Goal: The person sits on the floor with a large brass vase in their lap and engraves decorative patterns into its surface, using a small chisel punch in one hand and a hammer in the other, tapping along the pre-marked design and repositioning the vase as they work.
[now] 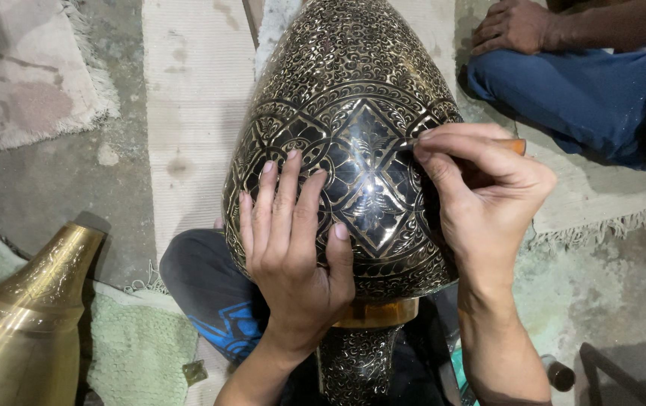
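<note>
A large engraved metal vase [353,98], black with silver floral patterns and a brass band near its neck, lies across my lap, its wide body pointing away from me. My left hand [293,248] rests flat on its side, fingers spread over the pattern. A thin engraving tool with an orange wooden handle [517,145] is pinched in my right hand [481,195]. The tool's tip touches the vase near a diamond-shaped motif.
A plain brass vase [22,316] lies at lower left on a green mat [135,346]. Another person in blue trousers [564,90] sits at upper right, one hand [511,26] on the knee. Pale rugs [22,68] cover parts of the concrete floor.
</note>
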